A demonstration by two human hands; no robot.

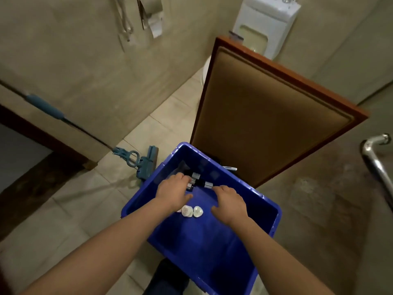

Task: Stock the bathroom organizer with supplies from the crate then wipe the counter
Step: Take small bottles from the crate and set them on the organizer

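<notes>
Deep blue crate (212,248); white ridged discs (197,211); black-and-silver bottles (205,184); teal mop (146,162); tan board (265,124) edged reddish-brown; beige floor tiles (85,209).

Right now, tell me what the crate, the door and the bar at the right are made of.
Crate: looks like moulded plastic, saturated blue and semi-gloss, with soft highlights along its rim. Door: probably wood or veneer, a reddish-brown frame around a matte tan panel; no grain can be made out. Bar: metal, likely chrome-plated, given its bright mirror-like reflections.
</notes>
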